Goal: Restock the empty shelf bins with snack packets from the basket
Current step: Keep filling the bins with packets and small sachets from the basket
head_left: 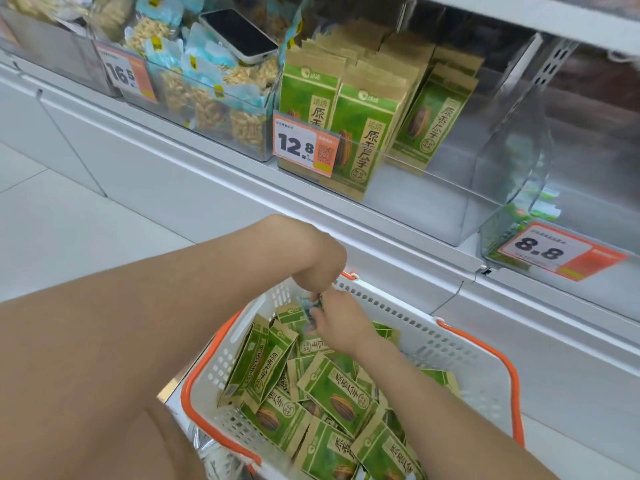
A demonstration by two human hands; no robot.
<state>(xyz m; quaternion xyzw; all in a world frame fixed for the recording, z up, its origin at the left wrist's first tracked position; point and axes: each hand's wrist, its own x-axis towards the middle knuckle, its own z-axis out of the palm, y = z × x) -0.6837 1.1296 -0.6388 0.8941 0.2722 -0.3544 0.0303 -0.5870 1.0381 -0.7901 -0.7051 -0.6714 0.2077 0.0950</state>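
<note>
A white basket [433, 344] with orange handles sits low in front of me, filled with several green and brown snack packets [337, 393]. My left hand [323, 268] and my right hand [341, 323] meet over the basket's far end, both pinching a small green packet [308, 308] between them. On the shelf above, a clear bin [433, 188] tagged 12.8 holds several upright green packets [367, 133] on its left side. To the right, another clear bin [512, 216] tagged 8.8 shows little stock.
The left bin holds bags of pale snacks [207, 95] with a phone [239, 34] lying on top, price tag 16.5 in front. A white shelf ledge [242, 188] runs diagonally between basket and bins. Pale floor tiles lie to the left.
</note>
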